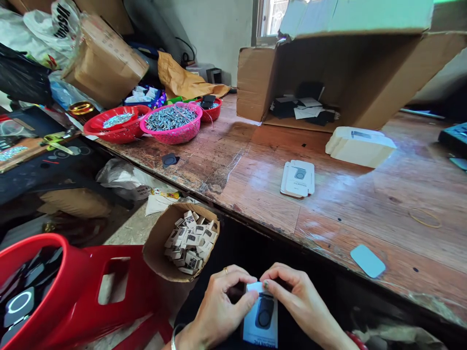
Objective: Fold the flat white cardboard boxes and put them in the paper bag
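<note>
Low in front of me, a small white product box (260,321) printed with a dark device is held between both hands. My left hand (224,301) pinches its upper left edge with thumb and fingertips. At the top right corner, the fingers of my right hand (292,291) close on the box's top end. Whether the box has anything inside cannot be seen. Left of my hands, a cardboard carton (153,257) holds several small printed white boxes (193,238). On the table beyond lies a short stack of flat printed boxes (298,179).
A larger stack of flat boxes (359,148) lies before a big open carton (255,82). Pink (173,138) and red basins (113,137) of metal parts stand at the back left. A red stool (134,272) and red bucket (65,257) are left; a pale rounded card (368,261) lies right.
</note>
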A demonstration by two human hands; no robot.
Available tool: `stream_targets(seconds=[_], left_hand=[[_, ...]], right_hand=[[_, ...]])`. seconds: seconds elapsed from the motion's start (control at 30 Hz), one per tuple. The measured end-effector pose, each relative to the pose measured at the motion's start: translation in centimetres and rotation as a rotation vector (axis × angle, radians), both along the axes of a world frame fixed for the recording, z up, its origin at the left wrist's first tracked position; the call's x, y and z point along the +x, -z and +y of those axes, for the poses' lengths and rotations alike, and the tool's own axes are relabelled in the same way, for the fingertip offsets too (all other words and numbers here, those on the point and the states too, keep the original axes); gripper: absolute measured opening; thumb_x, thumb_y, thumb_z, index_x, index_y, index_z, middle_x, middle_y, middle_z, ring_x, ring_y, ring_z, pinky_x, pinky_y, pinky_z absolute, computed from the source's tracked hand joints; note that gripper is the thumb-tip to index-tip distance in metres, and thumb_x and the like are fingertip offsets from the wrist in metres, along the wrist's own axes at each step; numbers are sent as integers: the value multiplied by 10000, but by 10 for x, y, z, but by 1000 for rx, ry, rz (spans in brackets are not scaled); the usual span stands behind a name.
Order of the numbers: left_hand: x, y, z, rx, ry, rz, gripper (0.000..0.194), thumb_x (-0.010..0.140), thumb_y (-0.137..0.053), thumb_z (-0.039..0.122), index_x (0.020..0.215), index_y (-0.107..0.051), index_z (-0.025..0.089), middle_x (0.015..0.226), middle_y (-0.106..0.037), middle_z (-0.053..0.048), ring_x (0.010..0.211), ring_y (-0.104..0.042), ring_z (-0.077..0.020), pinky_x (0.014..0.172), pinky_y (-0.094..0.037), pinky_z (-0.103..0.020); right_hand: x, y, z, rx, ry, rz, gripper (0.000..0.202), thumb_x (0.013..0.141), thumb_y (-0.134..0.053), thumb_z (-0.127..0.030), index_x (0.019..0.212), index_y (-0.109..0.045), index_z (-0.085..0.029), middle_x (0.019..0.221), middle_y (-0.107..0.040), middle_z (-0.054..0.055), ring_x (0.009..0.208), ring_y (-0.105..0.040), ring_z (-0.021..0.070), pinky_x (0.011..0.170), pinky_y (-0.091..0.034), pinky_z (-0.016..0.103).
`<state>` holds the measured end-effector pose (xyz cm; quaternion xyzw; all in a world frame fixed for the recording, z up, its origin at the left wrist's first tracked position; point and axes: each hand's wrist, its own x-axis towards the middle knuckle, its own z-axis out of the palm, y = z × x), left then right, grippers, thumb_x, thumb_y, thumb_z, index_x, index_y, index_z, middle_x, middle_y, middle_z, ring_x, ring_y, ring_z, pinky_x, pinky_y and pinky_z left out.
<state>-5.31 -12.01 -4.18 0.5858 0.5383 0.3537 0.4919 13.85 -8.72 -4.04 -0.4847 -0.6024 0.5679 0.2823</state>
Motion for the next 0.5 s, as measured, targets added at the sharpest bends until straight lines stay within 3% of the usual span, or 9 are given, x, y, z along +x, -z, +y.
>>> stream_targets(seconds=[0.13,0.3,0.5], left_hand=[[2,0,6,-40,-84,17,224,859,-648,346,770,-770,181,739,-723,-56,716,-634,-182,684,-454,-262],[3,-5,13,-211,-110,-57,229,811,-653,333,693,-747,161,677,-697,-34,667,-587,-171,637,-428,-252],[0,-2,13,-148,-19,-47,239,854,-654,356,796,-804,178,759,-733,-59,733,-632,-186,695,-460,-265]], right_hand=[[-3,-3,5,-105,15,8,280,838,-648,-411,690,-699,-179,671,-676,15,671,-577,181,633,-446,274],[-5,1,7,-160,31,32,274,801,-681,-415,670,-679,-174,622,-645,-2,619,-534,154,590,-417,259],[-1,4,6,-156,14,55,271,802,-702,-407,677,-683,-168,623,-645,0,607,-533,151,583,-419,255]])
